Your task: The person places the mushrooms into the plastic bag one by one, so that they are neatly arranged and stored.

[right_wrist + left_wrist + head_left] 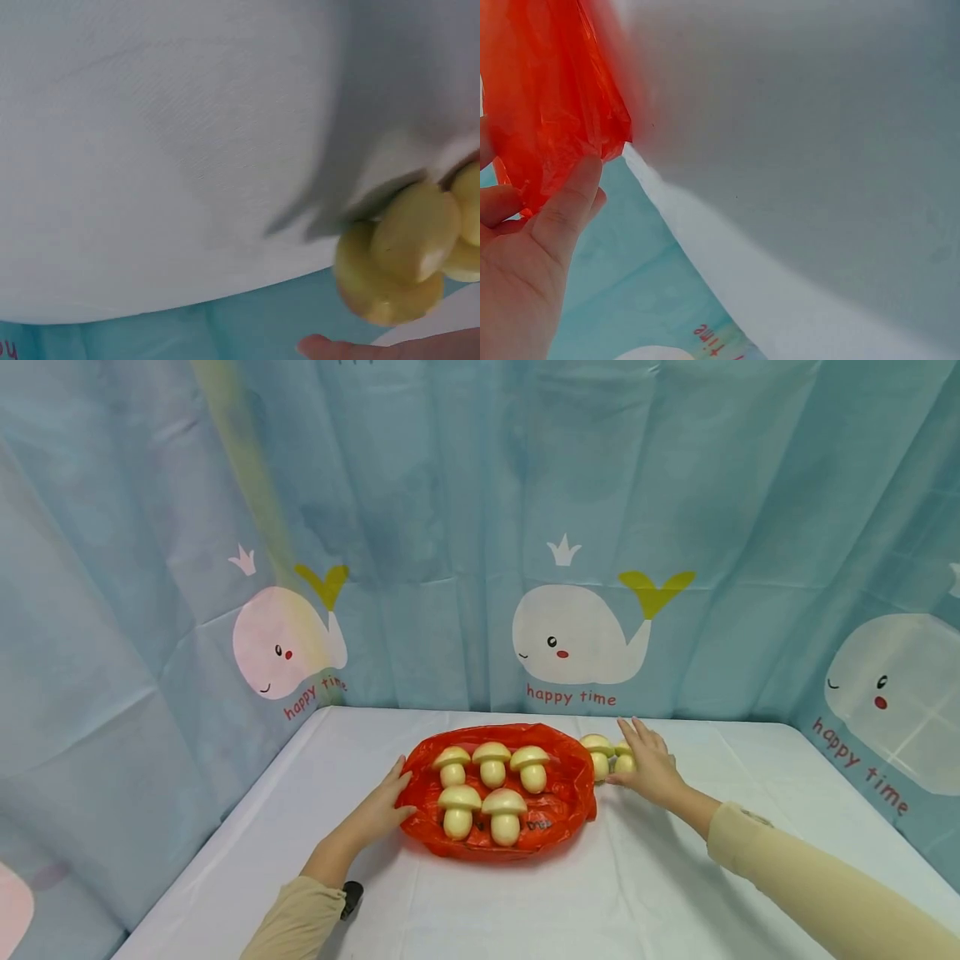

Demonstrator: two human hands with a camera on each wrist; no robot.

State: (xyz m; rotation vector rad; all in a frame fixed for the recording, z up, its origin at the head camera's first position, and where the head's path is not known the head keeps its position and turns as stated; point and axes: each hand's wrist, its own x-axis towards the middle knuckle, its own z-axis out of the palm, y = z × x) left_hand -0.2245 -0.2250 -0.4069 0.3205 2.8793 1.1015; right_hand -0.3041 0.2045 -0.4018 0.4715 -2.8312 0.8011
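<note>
A red plastic bag (pixel 558 793), its mouth spread wide, lies on the table with several cream toy mushrooms (pixel 505 828) in two rows inside. My left hand (pixel 381 806) holds the left rim, with the bag's red film (pixel 547 82) between the digits in the left wrist view. Two more mushrooms (pixel 597 764) stand just right of the bag. Over the farther-right one, my right hand (pixel 651 770) reaches with extended fingers; contact is hard to tell. In the right wrist view, one extended finger (pixel 397 351) shows apart from the paired mushrooms (pixel 416 232).
A white cloth (pixel 487 902) covers the table. Blue curtains (pixel 450 527) printed with whales hang right behind its far edge and along both sides. A dark band (pixel 351 900) sits at my left wrist.
</note>
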